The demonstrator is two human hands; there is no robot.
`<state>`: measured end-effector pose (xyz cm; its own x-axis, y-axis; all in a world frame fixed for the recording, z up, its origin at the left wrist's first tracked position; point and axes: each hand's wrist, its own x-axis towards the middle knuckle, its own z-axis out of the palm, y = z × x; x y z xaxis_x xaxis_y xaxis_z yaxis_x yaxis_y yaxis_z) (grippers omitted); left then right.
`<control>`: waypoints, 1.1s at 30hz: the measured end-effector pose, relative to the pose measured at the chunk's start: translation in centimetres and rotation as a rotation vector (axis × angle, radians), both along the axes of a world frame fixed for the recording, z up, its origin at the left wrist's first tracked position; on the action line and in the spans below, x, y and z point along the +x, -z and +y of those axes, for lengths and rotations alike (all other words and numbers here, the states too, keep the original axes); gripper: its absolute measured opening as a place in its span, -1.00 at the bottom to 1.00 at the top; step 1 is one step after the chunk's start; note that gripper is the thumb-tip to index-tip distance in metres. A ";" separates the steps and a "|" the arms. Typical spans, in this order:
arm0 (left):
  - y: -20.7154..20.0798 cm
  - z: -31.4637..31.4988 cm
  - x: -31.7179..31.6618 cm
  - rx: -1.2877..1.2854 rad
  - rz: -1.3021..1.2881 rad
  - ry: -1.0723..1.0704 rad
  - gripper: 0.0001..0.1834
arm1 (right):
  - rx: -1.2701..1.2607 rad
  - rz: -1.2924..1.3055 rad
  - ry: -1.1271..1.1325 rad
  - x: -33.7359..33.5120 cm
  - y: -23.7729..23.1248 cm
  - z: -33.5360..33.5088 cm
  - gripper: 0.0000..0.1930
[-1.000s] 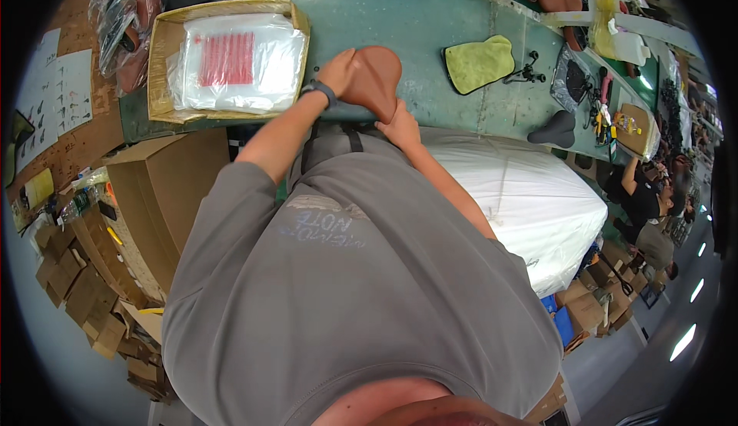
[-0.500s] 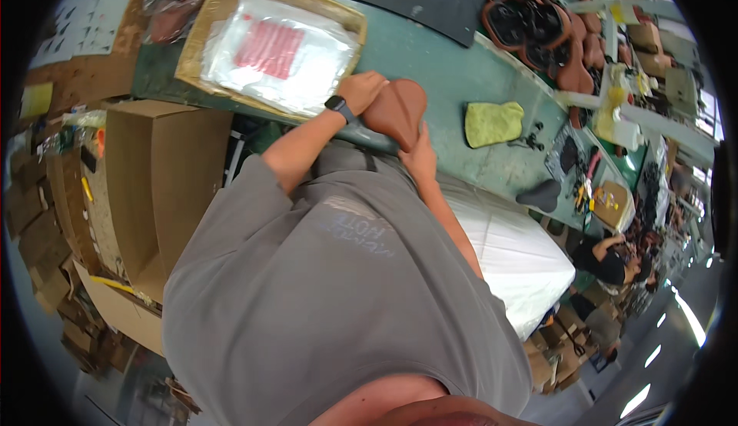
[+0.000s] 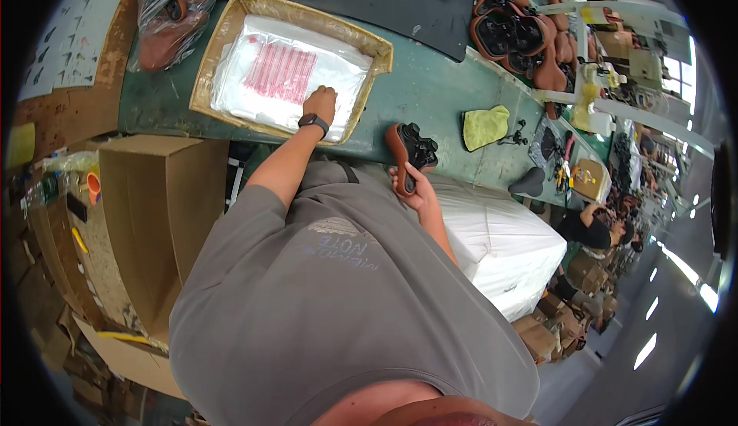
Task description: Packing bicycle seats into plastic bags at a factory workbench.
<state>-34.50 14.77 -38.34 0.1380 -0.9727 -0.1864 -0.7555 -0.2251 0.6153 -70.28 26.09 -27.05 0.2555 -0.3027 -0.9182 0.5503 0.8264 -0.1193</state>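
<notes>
My right hand [image 3: 417,189] grips a brown bicycle saddle [image 3: 397,148] by its narrow nose, just off the bench's front edge. The saddle is tipped on its side, so its black underside with the springs faces right. Over to the left, my left hand [image 3: 320,104], with a dark watch on the wrist, reaches into a shallow cardboard box [image 3: 201,80]. Its fingers are bunched together on the top one of a stack of clear plastic bags [image 3: 280,72] with red print. The fingertips are partly hidden.
On the green bench [image 3: 419,80] lie a yellow-green cloth [image 3: 485,128], a dark saddle [image 3: 527,182] and a bagged brown saddle [image 3: 165,41]. More saddles [image 3: 519,34] are heaped at the far right. A tall carton [image 3: 165,218] stands left, a white-wrapped block [image 3: 503,249] right.
My left hand has left the saddle and moved left onto the bags in the box. My right hand has lowered the saddle slightly and turned its underside into view.
</notes>
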 end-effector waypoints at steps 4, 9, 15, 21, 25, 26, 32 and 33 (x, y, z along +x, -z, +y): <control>0.7 0.2 1.1 0.141 0.165 -0.239 -0.73 | -0.052 0.095 0.100 4.6 -0.3 -0.1 -0.54; -1.8 0.4 8.6 0.101 0.946 -0.413 -0.60 | -0.352 0.189 -0.033 9.5 -6.0 2.0 -0.61; -14.8 3.0 15.4 -0.194 0.702 -0.137 -0.68 | -0.744 0.101 -0.176 19.2 -14.0 -2.0 -0.25; -25.3 6.5 18.9 -0.297 0.188 0.336 -0.76 | -0.708 -0.161 -0.418 31.3 -18.9 -8.1 -0.30; -25.3 9.2 22.7 -0.068 0.971 -0.006 -0.72 | -0.638 -0.131 -0.562 35.6 -18.4 -10.8 -0.44; -25.5 10.3 23.6 -0.042 1.359 -0.229 -0.74 | -0.616 -0.246 -0.414 36.4 -18.2 -10.3 -0.45; -27.9 11.6 31.9 -0.339 2.190 -0.729 -0.87 | -0.704 -0.340 -0.174 38.4 -19.0 -9.3 -0.39; -27.5 11.7 32.7 -0.163 2.023 -0.549 -0.87 | -0.830 -0.346 -0.288 38.6 -20.0 -9.5 -0.35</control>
<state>-1.77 26.47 -10.82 0.1106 -0.9316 -0.3463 0.9437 -0.0109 0.3307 -31.65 16.61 -7.04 0.6400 -0.7088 -0.2964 0.4533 0.6599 -0.5992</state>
